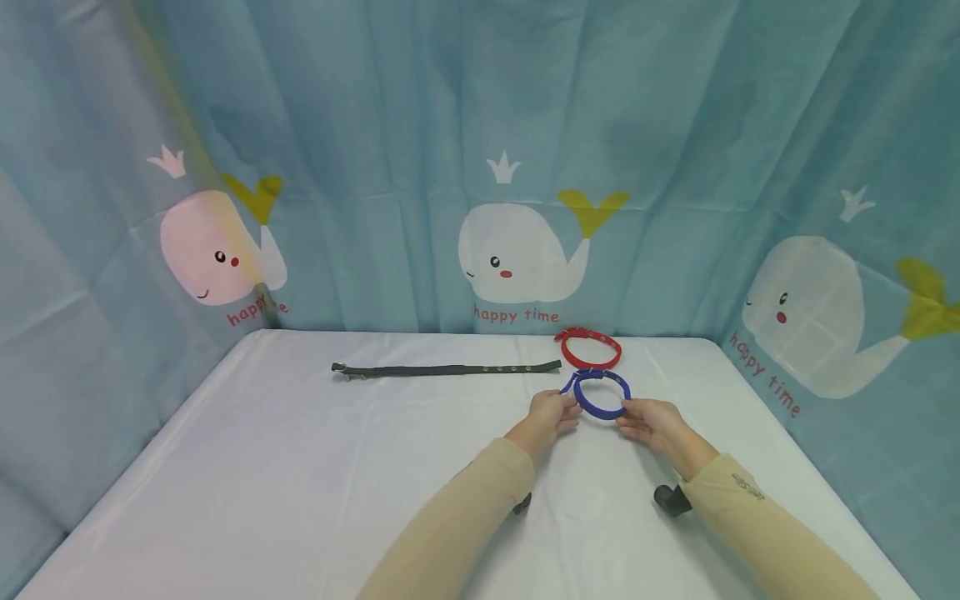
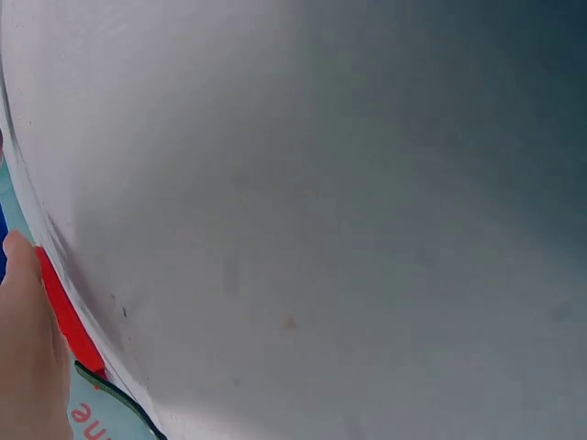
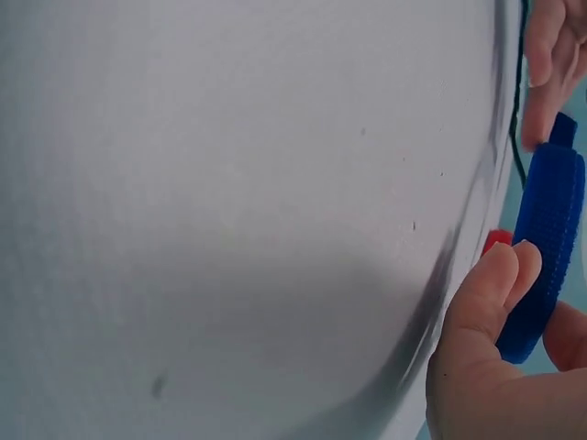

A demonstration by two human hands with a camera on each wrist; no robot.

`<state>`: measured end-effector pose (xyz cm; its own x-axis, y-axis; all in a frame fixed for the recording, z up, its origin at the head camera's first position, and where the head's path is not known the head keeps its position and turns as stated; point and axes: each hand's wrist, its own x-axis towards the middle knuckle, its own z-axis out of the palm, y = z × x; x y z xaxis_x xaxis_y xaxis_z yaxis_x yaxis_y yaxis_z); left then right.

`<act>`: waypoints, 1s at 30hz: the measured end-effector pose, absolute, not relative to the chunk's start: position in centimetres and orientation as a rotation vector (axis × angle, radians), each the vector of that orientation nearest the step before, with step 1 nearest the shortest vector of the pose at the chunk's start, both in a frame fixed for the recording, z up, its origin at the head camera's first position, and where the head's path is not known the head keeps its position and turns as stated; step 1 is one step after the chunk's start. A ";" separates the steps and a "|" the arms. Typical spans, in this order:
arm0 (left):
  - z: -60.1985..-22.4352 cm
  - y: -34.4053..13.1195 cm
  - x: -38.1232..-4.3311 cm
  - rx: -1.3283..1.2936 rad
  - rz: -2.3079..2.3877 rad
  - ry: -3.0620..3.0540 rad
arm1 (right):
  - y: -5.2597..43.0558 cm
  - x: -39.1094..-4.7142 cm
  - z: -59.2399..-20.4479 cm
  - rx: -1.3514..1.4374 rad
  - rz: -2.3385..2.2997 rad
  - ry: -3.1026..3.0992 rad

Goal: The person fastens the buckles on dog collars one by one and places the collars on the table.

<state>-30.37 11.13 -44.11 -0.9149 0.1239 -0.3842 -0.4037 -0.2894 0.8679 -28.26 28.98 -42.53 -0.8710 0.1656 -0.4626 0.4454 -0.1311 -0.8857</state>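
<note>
A blue collar, fastened into a ring, is between my two hands in the head view. My right hand pinches its right side between thumb and fingers; in the right wrist view that grip on the blue band shows up close. At its left side, beside the loose strap end, my left hand holds the band with its fingertips, partly hidden. Just behind lies a red collar, also closed into a ring. A dark green collar with a buckle and eyelets stretches out straight to the left.
White cloth covers the table. A light blue curtain with printed whales hangs along its back and sides. Dark pieces of wrist gear show under the sleeves.
</note>
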 end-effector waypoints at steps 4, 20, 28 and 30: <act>-44.1 11.5 -30.5 -0.325 2.255 1.619 | 29.2 -28.7 -42.8 0.721 -2.113 1.922; -43.6 10.8 -30.8 -0.233 2.044 1.605 | 28.6 -29.5 -43.3 0.836 -2.114 1.976; -43.0 7.7 -29.7 -0.214 1.976 1.770 | 28.7 -28.9 -43.4 0.937 -2.158 2.002; -42.9 6.7 -29.4 -0.203 1.987 1.770 | 28.8 -28.5 -43.3 0.949 -2.165 2.018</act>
